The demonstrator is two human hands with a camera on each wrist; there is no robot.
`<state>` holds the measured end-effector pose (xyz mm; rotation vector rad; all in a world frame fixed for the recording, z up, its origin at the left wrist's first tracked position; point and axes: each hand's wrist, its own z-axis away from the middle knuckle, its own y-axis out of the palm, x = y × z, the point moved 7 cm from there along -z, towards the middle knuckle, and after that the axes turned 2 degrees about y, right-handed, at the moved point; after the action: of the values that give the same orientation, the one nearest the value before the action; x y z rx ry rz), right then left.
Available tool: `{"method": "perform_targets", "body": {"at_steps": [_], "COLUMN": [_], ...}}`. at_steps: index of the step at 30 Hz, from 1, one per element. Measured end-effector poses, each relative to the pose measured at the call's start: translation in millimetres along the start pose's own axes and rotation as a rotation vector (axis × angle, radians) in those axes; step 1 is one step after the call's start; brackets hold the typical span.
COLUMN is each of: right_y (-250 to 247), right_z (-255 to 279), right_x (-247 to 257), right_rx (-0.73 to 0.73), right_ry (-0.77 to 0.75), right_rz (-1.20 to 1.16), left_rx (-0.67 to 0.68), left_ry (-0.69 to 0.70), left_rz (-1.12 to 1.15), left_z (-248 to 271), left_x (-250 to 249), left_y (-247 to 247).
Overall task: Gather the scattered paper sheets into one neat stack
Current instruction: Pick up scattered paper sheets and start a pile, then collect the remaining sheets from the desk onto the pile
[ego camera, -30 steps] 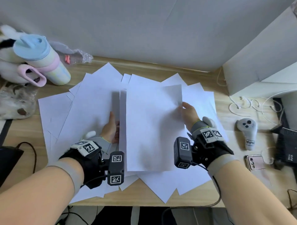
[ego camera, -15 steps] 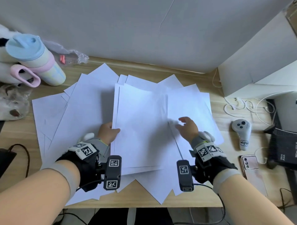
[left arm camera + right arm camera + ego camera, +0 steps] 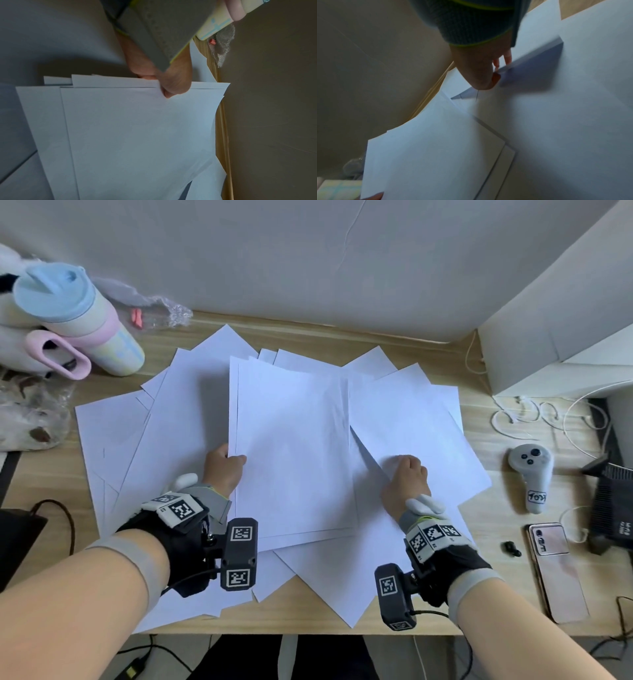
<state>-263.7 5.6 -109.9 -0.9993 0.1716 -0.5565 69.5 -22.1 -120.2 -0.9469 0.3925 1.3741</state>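
Paper sheets (image 3: 191, 419) lie fanned across the table's (image 3: 493, 604) middle. Left hand (image 3: 224, 470) pinches a gathered bundle's (image 3: 294, 446) left edge; right hand (image 3: 406, 481) presses curled fingers on a loose sheet (image 3: 421, 433).

I see matt white paper sheets (image 3: 294, 446) on a pale, smooth wood-grain desk (image 3: 479, 604); at ten o'clock a plastic cup (image 3: 85, 320), at four o'clock a glossy phone (image 3: 556, 570).
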Motion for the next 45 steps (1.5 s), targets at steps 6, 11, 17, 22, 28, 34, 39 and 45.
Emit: {"method": "perform_targets", "body": {"at_steps": [6, 11, 17, 22, 28, 34, 39, 45], "right_y": [-29.1, -62.9, -43.2, 16.1, 43.6, 0.4, -1.6, 1.3], "right_z": [1.1, 16.1, 53.4, 66.3, 78.3, 29.7, 6.0, 5.6], "right_x": [-20.1, 18.8, 104.9, 136.9, 137.9, 63.6, 8.4, -15.0], "right_rx": [-0.107, -0.241, -0.059, 0.161, 0.433, -0.077, 0.046, 0.312], "right_ry": [0.099, -0.11, -0.406, -0.482, -0.419, -0.172, 0.089, 0.135], "right_rz": [-0.353, -0.634, -0.587, -0.458, -0.679, -0.759, -0.866, -1.009], "left_rx": [0.011, 0.09, 0.21, 0.263, 0.339, 0.279, 0.407, 0.463], "left_ry": [-0.016, -0.031, -0.114, -0.242, -0.175, -0.12, -0.152, -0.164], "left_rz": [0.013, 0.04, 0.055, 0.268, 0.127, 0.077, 0.205, 0.26], "left_z": [2.6, 9.3, 16.6, 25.3, 23.8, 19.1, 27.1, 29.4], "left_x": [1.4, -3.6, -2.8, 0.1, 2.5, 1.7, -4.5, -14.2], "left_y": [1.3, 11.8, 31.4, 40.9, 43.7, 35.9, 43.3, 48.2]}}
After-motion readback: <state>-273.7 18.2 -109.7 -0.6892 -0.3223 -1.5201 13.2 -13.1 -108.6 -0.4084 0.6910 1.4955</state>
